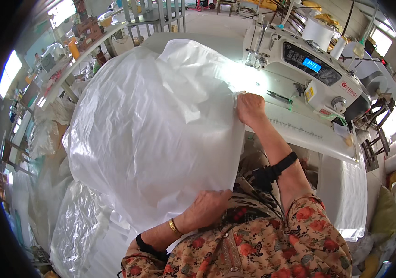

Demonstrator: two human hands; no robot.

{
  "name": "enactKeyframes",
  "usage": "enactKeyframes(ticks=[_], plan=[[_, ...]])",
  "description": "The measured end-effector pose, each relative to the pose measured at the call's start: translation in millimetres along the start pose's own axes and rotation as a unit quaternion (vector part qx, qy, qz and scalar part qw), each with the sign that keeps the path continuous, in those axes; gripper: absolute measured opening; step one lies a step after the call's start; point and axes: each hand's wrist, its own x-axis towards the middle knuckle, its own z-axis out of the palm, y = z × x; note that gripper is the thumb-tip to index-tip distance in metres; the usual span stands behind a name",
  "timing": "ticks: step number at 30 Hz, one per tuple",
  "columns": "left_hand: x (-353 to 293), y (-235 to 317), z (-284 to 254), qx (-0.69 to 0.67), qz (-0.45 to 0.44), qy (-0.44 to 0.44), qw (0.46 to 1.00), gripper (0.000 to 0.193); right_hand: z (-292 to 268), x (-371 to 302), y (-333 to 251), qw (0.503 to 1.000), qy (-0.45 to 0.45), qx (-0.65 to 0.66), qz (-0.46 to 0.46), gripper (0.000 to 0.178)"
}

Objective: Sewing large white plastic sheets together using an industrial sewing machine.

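A large sheet of white, translucent plastic-like material (147, 125) billows across the left and middle of my view. My left hand (211, 207) is closed on its near edge, close to my body. Farther off, my right hand (252, 108) pinches the sheet's right edge, just below the brightly lit needle area of a white sewing machine (295, 60). Between the two hands the edge runs fairly straight. The needle and presser foot are partly lost in the glare.
Thread snips (279, 96) lie on the machine table (295, 127), right of my right hand. A white thread cone (317, 33) stands behind the machine. Crumpled clear plastic (80, 227) heaps at lower left. A grey metal chair (154, 16) and a cluttered bench (84, 53) stand beyond.
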Motion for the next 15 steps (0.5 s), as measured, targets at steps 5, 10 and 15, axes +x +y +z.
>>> enactKeyframes(ticks=[5, 10, 15], plan=[[21, -13, -8, 0.071, -0.031, 0.019, 0.997, 0.009, 9, 36, 6, 1.000, 0.025, -0.007, -0.012, 0.010], [49, -24, -19, 0.100, -0.039, 0.020, 0.994, 0.007, 18, 69, 10, 0.998, 0.058, 0.004, 0.004, 0.015], [71, -21, -12, 0.033, -0.054, 0.085, 0.994, 0.008, 27, 74, 17, 0.998, 0.043, 0.017, 0.046, 0.028]])
